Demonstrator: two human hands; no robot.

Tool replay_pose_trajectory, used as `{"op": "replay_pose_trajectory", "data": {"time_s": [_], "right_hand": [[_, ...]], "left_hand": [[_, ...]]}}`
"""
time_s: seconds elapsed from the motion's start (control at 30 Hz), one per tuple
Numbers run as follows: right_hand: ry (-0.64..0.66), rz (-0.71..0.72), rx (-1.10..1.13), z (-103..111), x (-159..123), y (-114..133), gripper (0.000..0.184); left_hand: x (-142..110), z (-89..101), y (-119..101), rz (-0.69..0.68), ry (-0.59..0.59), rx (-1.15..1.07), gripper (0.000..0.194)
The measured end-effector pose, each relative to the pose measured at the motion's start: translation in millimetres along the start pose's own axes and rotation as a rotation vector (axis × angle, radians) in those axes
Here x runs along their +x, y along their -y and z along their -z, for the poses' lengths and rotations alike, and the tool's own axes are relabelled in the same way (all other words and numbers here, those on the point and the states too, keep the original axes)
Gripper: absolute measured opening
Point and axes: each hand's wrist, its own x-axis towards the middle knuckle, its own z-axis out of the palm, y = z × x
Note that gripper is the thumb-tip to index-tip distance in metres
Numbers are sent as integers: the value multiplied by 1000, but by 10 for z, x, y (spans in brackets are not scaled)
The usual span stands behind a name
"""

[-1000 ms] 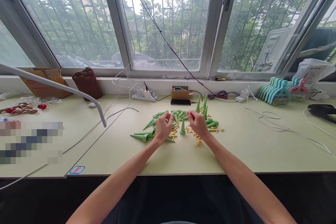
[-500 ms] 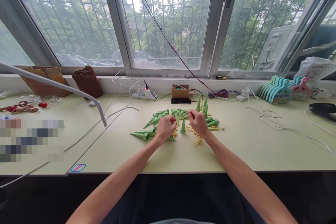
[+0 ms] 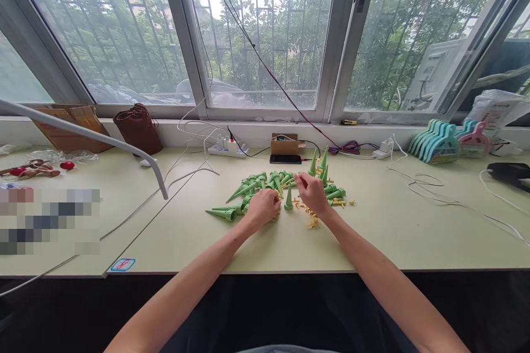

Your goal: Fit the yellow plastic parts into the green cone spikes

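Observation:
Green plastic plant-watering spikes (image 3: 235,194) lie in a loose pile on the table, with small yellow cross-shaped plastic pieces (image 3: 313,223) scattered around them. My left hand (image 3: 264,207) is low over the left part of the pile, its fingers curled down and closed; what they hold, if anything, is hidden. Opposite it, my right hand (image 3: 312,193) is closed in a pinch above the right part of the pile, and I cannot make out what is in it. One green spike (image 3: 289,199) stands upright on its cap between my hands. Behind my right hand several more spikes (image 3: 325,160) stand point up.
A black phone (image 3: 285,159) lies before a small cardboard box (image 3: 284,146) at the back. White cables (image 3: 434,190) run across the table on both sides. Turquoise hangers (image 3: 436,142) stand at the right rear, a brown pouch (image 3: 138,129) at the left rear. A grey bent rod (image 3: 155,168) crosses the left foreground.
My left hand has turned palm down and its fingers have curled lower over the yellow pieces. My right hand has stayed almost still.

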Motion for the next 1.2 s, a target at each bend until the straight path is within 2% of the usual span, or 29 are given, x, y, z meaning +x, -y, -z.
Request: {"op": "replay_pose_trajectory", "data": {"time_s": [0.37,0.6,0.8,1.07,1.2], "right_hand": [[13,-3,-17,-15,-4,-38,36],[201,-71,-136,-52,-32,-124,16],[326,-114,-232,-28,-47,-113,12],[401,-192,-310,45,-16,-85,15],[442,-194,-320,47,-12,-106,14]], "left_hand": [[0,-3,-5,-13,27,5,14],[3,-12,6,-20,19,22,18],[-2,-14,10,-25,3,-2,17],[9,9,-31,-55,-151,-106,18],[5,10,-39,-62,-174,-126,16]]}}
